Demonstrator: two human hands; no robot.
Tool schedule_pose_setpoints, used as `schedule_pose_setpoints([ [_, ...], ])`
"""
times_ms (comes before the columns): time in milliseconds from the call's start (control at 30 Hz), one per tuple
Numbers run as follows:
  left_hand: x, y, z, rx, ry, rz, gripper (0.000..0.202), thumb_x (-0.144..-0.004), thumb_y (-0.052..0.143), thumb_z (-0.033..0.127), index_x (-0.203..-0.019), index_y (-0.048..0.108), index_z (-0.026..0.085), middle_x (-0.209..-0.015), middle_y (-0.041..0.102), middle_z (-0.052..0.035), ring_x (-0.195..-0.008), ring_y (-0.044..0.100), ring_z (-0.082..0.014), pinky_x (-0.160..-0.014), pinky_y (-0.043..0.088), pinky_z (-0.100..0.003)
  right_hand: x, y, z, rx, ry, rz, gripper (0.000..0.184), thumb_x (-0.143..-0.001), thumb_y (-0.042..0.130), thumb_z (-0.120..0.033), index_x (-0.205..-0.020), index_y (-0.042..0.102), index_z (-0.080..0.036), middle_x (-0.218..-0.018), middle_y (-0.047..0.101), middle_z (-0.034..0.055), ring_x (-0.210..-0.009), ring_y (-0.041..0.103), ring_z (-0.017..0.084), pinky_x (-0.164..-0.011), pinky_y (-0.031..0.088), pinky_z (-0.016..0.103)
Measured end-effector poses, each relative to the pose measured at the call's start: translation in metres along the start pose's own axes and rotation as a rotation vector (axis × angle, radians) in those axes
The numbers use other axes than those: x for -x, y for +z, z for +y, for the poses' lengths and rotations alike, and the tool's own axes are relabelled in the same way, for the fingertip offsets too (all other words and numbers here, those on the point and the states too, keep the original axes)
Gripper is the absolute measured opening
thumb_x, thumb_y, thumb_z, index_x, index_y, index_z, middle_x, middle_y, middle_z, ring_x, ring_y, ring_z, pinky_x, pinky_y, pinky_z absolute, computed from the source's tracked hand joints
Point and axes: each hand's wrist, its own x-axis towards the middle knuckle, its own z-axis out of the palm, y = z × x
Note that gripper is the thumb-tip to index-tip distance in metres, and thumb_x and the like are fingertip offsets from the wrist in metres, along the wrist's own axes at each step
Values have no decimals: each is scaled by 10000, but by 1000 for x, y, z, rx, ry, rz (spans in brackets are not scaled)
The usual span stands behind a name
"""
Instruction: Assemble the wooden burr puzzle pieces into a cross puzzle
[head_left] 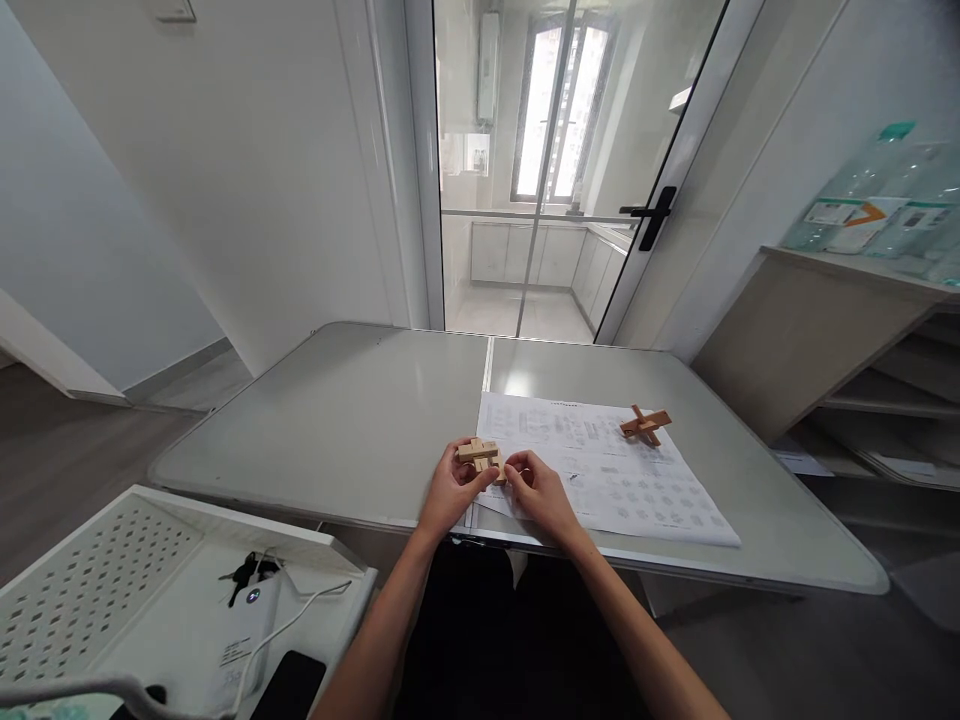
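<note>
Near the front edge of the table, my left hand (pixel 454 486) is closed around a light wooden block puzzle (pixel 478 453) made of interlocking notched pieces. My right hand (pixel 537 486) pinches at the puzzle's right side, thumb and fingertips on a pale wooden piece (pixel 499 470). Whether that piece is joined to the rest I cannot tell. Under and beside my hands lies a large printed sheet (pixel 585 440) with small diagrams in rows. On its upper right part stands a darker brown wooden puzzle (pixel 645 426) of crossed sticks.
The grey folding table (pixel 360 420) has a seam down its middle. At lower left, a white tray (pixel 142 500) holds keys (pixel 251 570), a white power bank (pixel 247 630) with a cable, and a black phone (pixel 291 686). Plastic bottles (pixel 855 200) stand on a shelf at right.
</note>
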Motion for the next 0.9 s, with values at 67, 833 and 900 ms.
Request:
schedule_pose_setpoints([
  [67, 0, 0, 0, 0, -5, -7, 681, -755, 861, 428, -1285, 504, 194, -1217, 735, -134, -1019, 740, -228, -808, 603, -311, -2, 2, 1, 3, 11, 14, 307, -928, 612, -527, -920, 637, -221, -837, 700, 33, -651, 621, 189, -637, 474, 318],
  [833, 4, -2, -1, -87, 7, -99, 654, -736, 894, 377, -1266, 558, 193, -1097, 729, -67, -922, 702, -168, -863, 560, -308, -13, 0, -23, -278, 2, -164, 492, -872, 646, -709, -890, 591, -220, -658, 620, -15, -545, 513, 141, -548, 428, 286],
  [900, 5, -3, 0, -75, 5, -106, 651, -742, 891, 373, -1271, 556, 194, -1113, 730, -73, -951, 705, -179, -885, 558, -318, -14, 0, -22, -279, -5, -172, 488, -873, 650, -704, -887, 587, -220, -685, 637, -6, -564, 525, 144, -560, 438, 288],
])
